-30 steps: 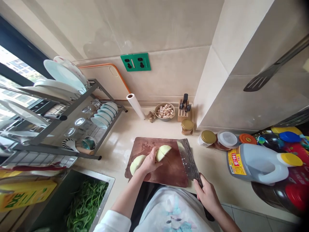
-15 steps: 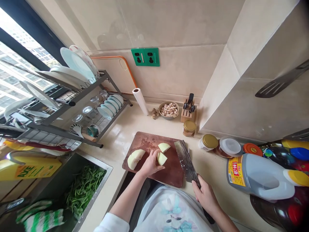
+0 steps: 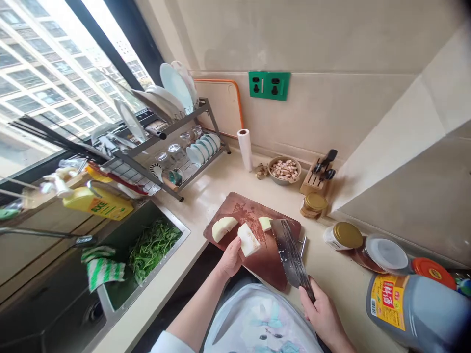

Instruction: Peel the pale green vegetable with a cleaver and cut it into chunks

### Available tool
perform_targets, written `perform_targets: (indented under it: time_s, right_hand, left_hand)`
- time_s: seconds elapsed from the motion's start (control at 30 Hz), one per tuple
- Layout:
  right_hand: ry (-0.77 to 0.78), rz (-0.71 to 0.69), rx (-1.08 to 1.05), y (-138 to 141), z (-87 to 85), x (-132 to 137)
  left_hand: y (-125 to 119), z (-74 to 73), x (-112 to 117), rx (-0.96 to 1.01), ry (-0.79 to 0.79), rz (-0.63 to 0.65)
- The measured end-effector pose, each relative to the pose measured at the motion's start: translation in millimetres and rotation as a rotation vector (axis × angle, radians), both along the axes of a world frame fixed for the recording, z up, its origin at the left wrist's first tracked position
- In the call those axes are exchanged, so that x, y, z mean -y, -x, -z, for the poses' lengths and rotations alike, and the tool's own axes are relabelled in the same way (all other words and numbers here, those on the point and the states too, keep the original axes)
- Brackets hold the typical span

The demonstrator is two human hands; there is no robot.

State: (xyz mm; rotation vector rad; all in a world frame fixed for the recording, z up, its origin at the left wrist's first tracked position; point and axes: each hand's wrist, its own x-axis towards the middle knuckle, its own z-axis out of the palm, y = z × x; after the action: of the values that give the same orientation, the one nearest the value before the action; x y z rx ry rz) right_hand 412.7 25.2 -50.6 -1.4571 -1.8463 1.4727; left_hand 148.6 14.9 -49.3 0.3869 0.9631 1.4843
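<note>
A brown cutting board (image 3: 274,264) lies on the beige counter. My left hand (image 3: 230,257) is closed on a pale vegetable chunk (image 3: 248,239), lifted just above the board's near-left edge. A larger pale piece (image 3: 223,228) rests at the board's left, and a small piece (image 3: 264,223) lies in its middle, next to the blade. My right hand (image 3: 324,314) grips the handle of a cleaver (image 3: 290,255), whose broad blade lies over the board's right side.
A sink (image 3: 121,274) at the left holds leafy greens (image 3: 152,245) and a striped cloth (image 3: 103,267). A dish rack (image 3: 172,142) stands behind it. Jars (image 3: 342,235), a large oil bottle (image 3: 419,306), a bowl (image 3: 284,170), a knife block (image 3: 316,176) and a paper roll (image 3: 244,148) ring the board.
My left hand has picked up one cut chunk and drawn it toward the board's near edge. The view has swung left toward the sink. The cleaver has stayed beside the board.
</note>
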Motion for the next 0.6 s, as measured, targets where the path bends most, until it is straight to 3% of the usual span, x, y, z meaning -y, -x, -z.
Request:
perform_targets:
  time_s: [0.13,0.27,0.43,0.6]
  right_hand:
    - [-0.009,-0.003,-0.042,15.3,-3.8,0.5]
    - [-0.011,-0.044,-0.054,32.0,-3.6,2.0]
    - [-0.110,-0.348,-0.059,49.7,-9.7,-2.9]
    - [-0.476,-0.692,-0.131,82.4,-35.2,10.0]
  left_hand:
    - [-4.5,-21.1,12.6,0.266,-0.005,-0.095]
    - [2.5,-32.0,28.0,0.439,0.010,-0.257]
    - [18.1,-33.4,61.0,0.384,-0.006,-0.538]
    - [35.5,-34.6,104.6,0.306,-0.078,-0.873]
